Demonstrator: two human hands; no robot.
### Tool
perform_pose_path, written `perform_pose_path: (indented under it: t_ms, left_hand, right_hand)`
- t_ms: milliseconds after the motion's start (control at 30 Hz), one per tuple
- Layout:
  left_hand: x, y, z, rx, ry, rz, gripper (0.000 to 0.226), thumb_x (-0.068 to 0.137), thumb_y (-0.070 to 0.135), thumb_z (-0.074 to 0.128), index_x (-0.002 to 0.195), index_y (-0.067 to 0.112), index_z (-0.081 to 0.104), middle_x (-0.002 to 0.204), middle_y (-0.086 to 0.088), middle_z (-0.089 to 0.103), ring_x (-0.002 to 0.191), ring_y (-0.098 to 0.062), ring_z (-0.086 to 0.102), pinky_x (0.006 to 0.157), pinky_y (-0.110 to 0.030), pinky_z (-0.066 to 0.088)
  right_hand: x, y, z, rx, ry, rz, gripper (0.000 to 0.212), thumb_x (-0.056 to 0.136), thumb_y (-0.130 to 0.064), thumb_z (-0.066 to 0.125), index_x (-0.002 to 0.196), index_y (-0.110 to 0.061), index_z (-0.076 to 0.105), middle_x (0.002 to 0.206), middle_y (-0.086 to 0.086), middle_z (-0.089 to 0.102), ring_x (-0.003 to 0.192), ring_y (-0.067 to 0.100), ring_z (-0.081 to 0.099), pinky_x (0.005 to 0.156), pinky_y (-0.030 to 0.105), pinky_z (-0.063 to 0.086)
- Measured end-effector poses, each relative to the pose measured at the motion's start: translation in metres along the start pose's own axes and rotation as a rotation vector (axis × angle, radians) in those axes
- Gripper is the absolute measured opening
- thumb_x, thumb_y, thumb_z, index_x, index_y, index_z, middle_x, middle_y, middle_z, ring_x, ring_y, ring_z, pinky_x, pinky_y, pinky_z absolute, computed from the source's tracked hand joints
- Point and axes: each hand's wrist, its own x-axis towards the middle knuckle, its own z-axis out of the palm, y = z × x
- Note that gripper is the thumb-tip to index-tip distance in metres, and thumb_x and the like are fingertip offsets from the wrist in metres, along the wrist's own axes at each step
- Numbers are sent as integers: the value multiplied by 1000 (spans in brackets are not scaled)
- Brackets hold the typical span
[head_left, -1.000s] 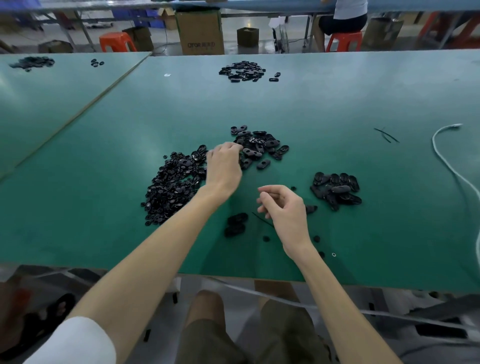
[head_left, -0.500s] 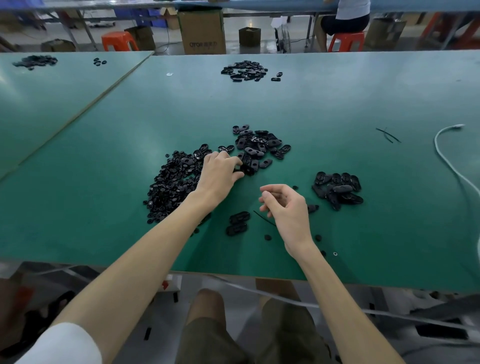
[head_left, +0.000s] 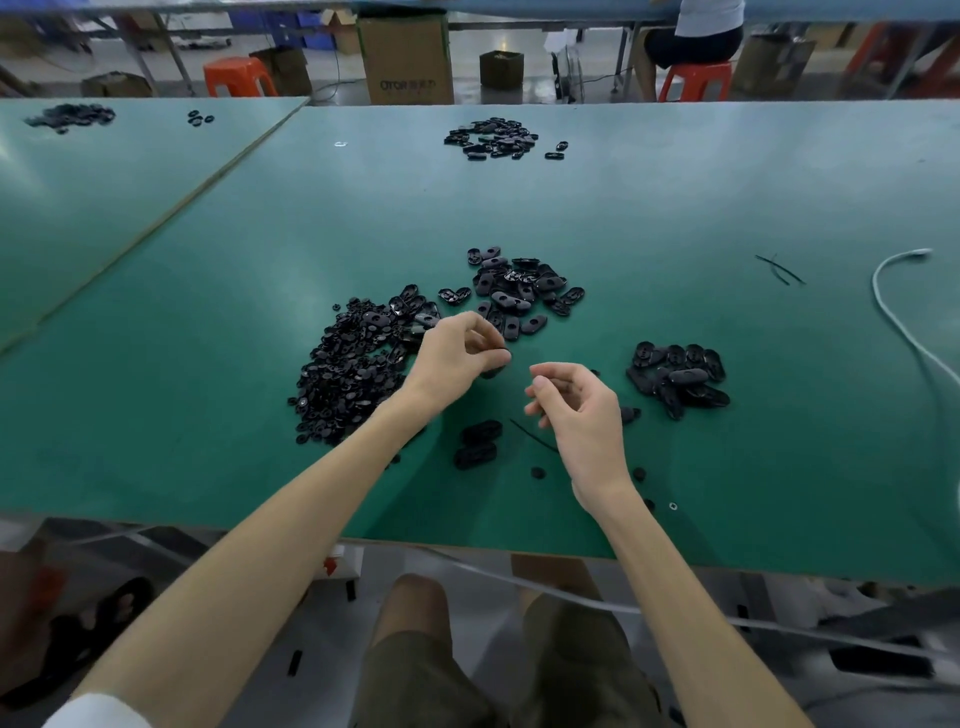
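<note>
My left hand (head_left: 457, 353) hovers over the green table (head_left: 675, 208) between a heap of small black parts (head_left: 343, 374) and a pile of black oval shells (head_left: 519, 291). Its fingers are curled and pinch a black oval piece (head_left: 492, 371) that shows just under the thumb. My right hand (head_left: 576, 410) hangs a little to the right and nearer to me, palm turned left, fingers loosely curled with nothing visible in them. A third pile of oval pieces (head_left: 675, 374) lies to the right of that hand.
Two black ovals (head_left: 478, 441) and a thin black strip (head_left: 530, 435) lie under my hands, with loose small parts around. Another pile (head_left: 491, 137) sits far back. A white cable (head_left: 893, 317) runs along the right. Boxes, red stools and a seated person are behind the table.
My left hand has drawn back from the oval shell pile toward my right hand, now with a black piece pinched in it. The right hand has barely moved.
</note>
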Motion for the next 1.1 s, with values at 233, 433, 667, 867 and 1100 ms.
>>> perform_pose_path:
  t_ms: [233, 433, 667, 867, 1100]
  left_hand:
    - [-22, 13, -2, -260, -147, 30, 12, 89, 2, 77, 102, 1, 76, 92, -13, 79, 81, -14, 72, 77, -29, 60]
    - [-31, 5, -16, -53, -50, 26, 9, 94, 10, 74, 101, 14, 76, 92, -1, 77, 75, -12, 74, 74, -35, 61]
    - [-32, -16, -59, 710, 3, -86, 19, 97, 18, 69, 117, 18, 68, 116, -8, 57, 109, -27, 57, 94, -42, 50]
    - [-32, -22, -63, 639, 6, -108, 11, 97, 8, 68, 108, 10, 69, 106, -8, 66, 98, -24, 58, 91, -38, 49]
    - [-37, -15, -55, 586, 112, -33, 10, 98, 10, 66, 104, 14, 74, 100, -3, 68, 94, -22, 63, 85, -35, 49]
  right_hand:
    - [2, 2, 0, 26, 20, 3, 4, 101, -14, 68, 105, -13, 69, 82, -3, 75, 70, 11, 68, 62, 23, 53]
    - [0, 2, -2, 37, 15, 0, 2, 101, -12, 68, 101, -14, 68, 78, -7, 75, 69, 11, 69, 61, 22, 53]
    - [0, 2, -3, 21, 6, 0, 3, 101, -11, 67, 101, -14, 68, 74, -7, 74, 69, 9, 69, 62, 20, 53]
    - [0, 1, -3, 0, 2, 0, 5, 101, -11, 66, 100, -15, 67, 74, -11, 74, 68, 7, 68, 61, 19, 53]
    - [0, 0, -1, -4, 10, 1, 3, 101, -11, 67, 100, -14, 68, 73, -9, 73, 67, 7, 69, 61, 20, 53]
